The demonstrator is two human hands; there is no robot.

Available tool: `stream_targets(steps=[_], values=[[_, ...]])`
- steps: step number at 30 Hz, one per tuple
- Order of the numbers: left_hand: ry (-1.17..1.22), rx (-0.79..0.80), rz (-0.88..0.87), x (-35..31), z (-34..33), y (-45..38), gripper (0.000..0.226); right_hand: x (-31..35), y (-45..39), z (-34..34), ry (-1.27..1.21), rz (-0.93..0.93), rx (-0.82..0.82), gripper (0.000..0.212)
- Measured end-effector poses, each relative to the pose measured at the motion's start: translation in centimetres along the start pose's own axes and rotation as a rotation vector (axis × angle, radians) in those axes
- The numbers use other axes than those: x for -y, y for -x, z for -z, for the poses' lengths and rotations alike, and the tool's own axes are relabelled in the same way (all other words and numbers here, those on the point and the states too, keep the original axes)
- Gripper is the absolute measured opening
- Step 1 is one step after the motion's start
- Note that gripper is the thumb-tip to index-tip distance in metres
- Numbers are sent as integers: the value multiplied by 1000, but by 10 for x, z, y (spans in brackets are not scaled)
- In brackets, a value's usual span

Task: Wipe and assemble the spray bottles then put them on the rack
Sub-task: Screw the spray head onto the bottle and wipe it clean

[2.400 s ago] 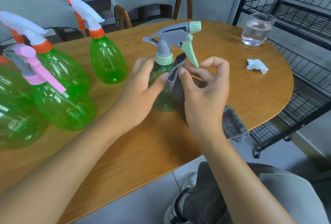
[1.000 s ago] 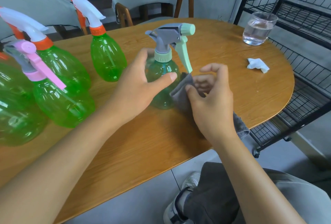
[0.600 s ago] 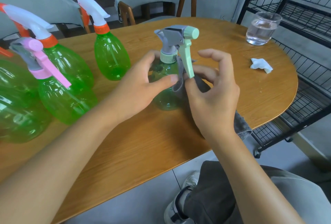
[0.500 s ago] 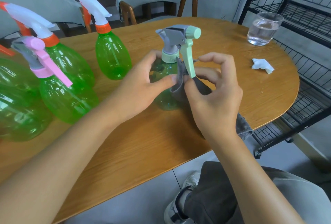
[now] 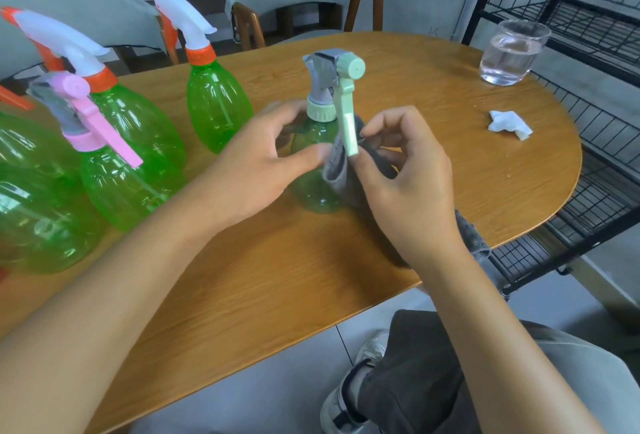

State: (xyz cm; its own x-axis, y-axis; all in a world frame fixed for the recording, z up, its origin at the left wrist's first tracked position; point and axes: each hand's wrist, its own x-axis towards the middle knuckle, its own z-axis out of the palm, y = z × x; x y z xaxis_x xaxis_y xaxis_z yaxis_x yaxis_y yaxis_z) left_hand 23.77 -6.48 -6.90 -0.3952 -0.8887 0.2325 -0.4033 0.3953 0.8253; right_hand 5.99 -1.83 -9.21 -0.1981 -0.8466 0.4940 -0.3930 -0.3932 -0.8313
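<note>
While the bottle stands upright on the table, both hands work at its body and trigger.

Bottle in hand: a green spray bottle (image 5: 313, 187) with a grey sprayer head (image 5: 327, 71), pale green collar and pale green trigger (image 5: 347, 121); it stands near the middle of the table (image 5: 277, 277), between the two hands.

Left grip: the left hand (image 5: 256, 170) curls round the left side of the bottle's body, thumb across the front and fingertips behind the shoulder; it holds the bottle.

Right grip: the right hand (image 5: 405, 177) pinches a grey cloth (image 5: 337, 163) between thumb and fingers, just beside the lower end of the trigger.

Cloth: its upper part lies against the right side of the bottle, behind the trigger; its lower end (image 5: 472, 239) trails under the right wrist to the table's near edge.

Other bottles: a green bottle with white and orange sprayer (image 5: 218, 107) stands to the left, apart from the hands; farther left a pink-triggered bottle (image 5: 121, 177), another white and orange one (image 5: 138, 121) and more green bottles (image 5: 38, 211) crowd together.

Far right of table: a glass of water (image 5: 510, 52) and a crumpled white tissue (image 5: 509, 123).

Rack: a black wire rack (image 5: 595, 142) stands just beside the table's right end.
</note>
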Motion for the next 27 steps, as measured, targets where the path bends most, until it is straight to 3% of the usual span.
stream_targets(steps=[7, 14, 21, 27], values=[[37, -12, 73, -3, -4, 3, 49, -15, 14, 10, 124, -103, 122, 41], [-21, -209, 70, -11, -20, 2, 35, -21, 17, 15, 311, -159, 226, 56], [33, -110, 45, -9, -12, 4, 39, -5, 4, 11, 35, -99, -31, 39], [71, -51, 23, -3, -7, 5, 39, 8, 3, 0, -36, -2, -87, 41]])
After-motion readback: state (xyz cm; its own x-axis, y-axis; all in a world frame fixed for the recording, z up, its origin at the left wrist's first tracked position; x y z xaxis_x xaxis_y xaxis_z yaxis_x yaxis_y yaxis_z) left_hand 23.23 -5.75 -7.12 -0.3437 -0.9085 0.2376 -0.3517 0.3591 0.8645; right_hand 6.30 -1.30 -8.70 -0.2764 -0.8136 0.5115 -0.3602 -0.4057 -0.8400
